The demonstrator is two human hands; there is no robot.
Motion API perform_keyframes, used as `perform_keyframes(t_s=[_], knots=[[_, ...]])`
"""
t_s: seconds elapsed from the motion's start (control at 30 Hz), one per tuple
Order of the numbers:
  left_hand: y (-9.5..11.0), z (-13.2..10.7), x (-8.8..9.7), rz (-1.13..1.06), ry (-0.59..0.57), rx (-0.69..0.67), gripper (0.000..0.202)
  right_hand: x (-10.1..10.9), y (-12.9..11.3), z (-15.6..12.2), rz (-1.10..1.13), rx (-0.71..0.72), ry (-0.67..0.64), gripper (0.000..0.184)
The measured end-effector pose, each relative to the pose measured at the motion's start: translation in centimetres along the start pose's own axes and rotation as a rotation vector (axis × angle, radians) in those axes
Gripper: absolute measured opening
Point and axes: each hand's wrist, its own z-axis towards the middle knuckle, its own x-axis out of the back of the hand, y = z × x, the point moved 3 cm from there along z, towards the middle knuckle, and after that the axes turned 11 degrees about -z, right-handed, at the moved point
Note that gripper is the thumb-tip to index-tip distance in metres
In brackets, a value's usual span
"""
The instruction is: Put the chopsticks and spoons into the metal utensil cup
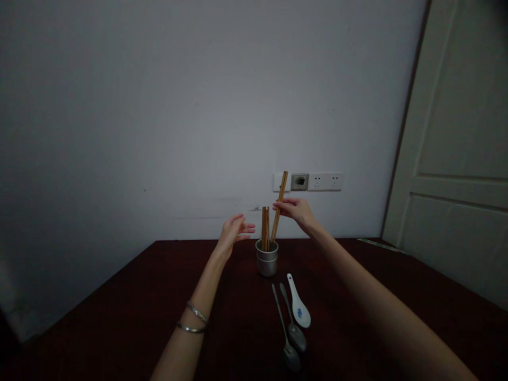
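A dark red table (pixel 119 317) stands against a pale wall (pixel 159 106), with sockets (pixel 325 181) and a door (pixel 456 159) at the right. The right hand (pixel 296 210) pinches one chopstick (pixel 279 205) tilted in the metal cup (pixel 267 259). The left hand (pixel 235 231) hovers beside it, fingers spread. Two metal spoons (pixel 289 330) and a white spoon (pixel 298 307) lie near.

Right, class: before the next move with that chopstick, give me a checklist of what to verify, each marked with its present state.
1. Right hand grips the raised chopstick: ok.
2. Its lower tip is inside the metal cup: cannot tell, the rim hides it.
3. Cup stands upright on the table: ok.
4. Left hand is open beside the cup, holding nothing: ok.
5. Other chopsticks stand upright in the cup: ok.
6. Two metal spoons and white spoon lie apart from the cup: ok.
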Motion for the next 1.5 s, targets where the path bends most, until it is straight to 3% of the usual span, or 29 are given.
perform_keyframes(t_s=[0.2, 0.43, 0.6, 0.9, 1.5], knots=[[-2.7, 1.6, 2.1, 0.043, 0.077, 0.099, 0.027, 0.1, 4.5, 3.2, -0.052, -0.114, 0.12, 0.007], [-3.2, 1.7, 2.3, 0.039, 0.069, 0.115, 0.023, -0.4, 9.7, 2.8, -0.111, -0.181, 0.101, 0.005], [-3.3, 1.7, 2.2, 0.046, 0.061, 0.134, 0.023, -0.6, 11.9, 1.9, -0.173, -0.199, 0.067, 0.005], [-3.8, 1.7, 2.0, 0.075, 0.038, 0.17, 0.025, -1.7, 13.1, -0.1, -0.24, -0.22, 0.007, 0.007], [-4.3, 1.5, 1.7, 0.1, -0.022, 0.227, 0.028, -2.1, 14.3, -0.7, -0.258, -0.216, 0.008, 0.009]])
